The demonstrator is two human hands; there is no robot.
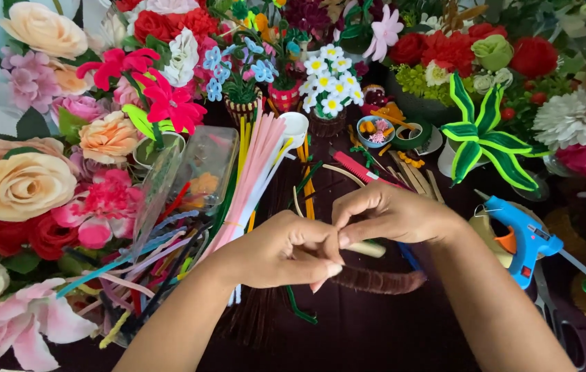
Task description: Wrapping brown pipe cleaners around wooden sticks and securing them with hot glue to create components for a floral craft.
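Left hand [282, 251] and right hand [389, 215] pinch a brown pipe cleaner [382, 281] around a pale stick [367, 249], wrapping only begun, most of its length hanging loose.

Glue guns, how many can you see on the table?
1. The blue glue gun lies at the right of the table, beside the right hand. Another could be hidden among the flowers and pipe cleaners.
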